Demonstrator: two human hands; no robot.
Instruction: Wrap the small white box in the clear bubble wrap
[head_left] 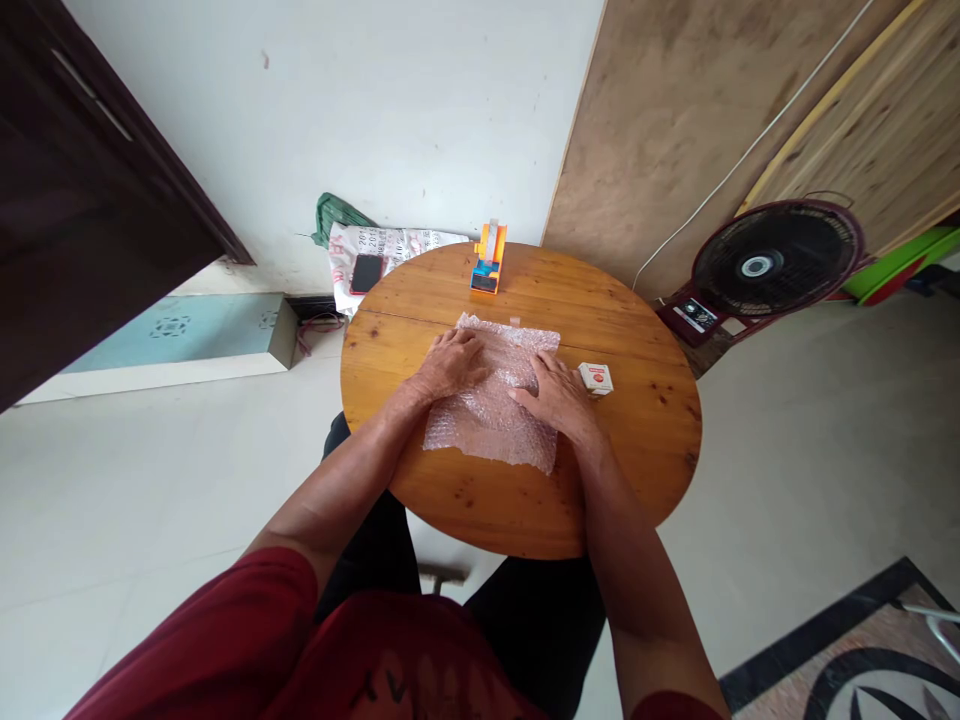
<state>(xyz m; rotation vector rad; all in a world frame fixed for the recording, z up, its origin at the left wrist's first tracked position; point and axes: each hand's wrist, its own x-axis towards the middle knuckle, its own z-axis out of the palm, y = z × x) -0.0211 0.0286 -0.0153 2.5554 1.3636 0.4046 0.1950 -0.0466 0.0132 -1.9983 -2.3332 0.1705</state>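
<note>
Grip slack and flat, the left hand (450, 362) and right hand (559, 395) press fingers-apart on a crinkled, pinkish see-through sheet of bubble wrap (491, 425) at the middle of the round wooden counter (645, 430), while the small white box (596, 378) just beside the right hand bears a red mark too small to read.

— What do we have on the round wooden table (637, 440)?
— We see a sheet of bubble wrap (491, 425) spread flat near its middle. The left hand (452, 363) and the right hand (556, 397) both lie palm down on it.
— And beside them?
— A small white-and-red box (596, 378) lies just beside the right hand. At the far edge stands an orange tape dispenser (488, 262), we think; it is small from here. A dark fan (772, 262) stands on the floor to the right.
</note>
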